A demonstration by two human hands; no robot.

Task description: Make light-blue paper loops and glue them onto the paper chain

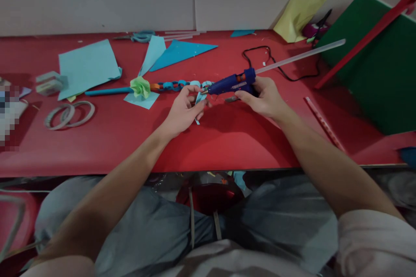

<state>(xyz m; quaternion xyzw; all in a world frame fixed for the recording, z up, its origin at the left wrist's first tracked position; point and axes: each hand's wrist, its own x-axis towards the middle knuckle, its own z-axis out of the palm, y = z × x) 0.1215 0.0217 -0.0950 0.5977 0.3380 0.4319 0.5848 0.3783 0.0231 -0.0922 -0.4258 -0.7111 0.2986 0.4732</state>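
My right hand (264, 97) is wrapped round the handle of a blue glue gun (232, 83), with a long clear glue stick (302, 55) jutting from its back. Its nozzle points left, at a light blue paper strip (199, 97) pinched in my left hand (185, 110). Whether the nozzle touches the strip I cannot tell. Just behind my fingers lies a chain of blue paper links (175, 85), with an orange part at its left. A green crumpled paper flower (140, 87) and a blue stick (108, 91) continue the line leftward.
Light blue paper sheets (89, 69), a darker blue triangle (182, 53) and scissors (143, 36) lie toward the wall. Two tape rolls (79, 113) sit at left. A black cord (286, 77) runs toward a green board (373, 65) at right, near a patterned strip (323, 123).
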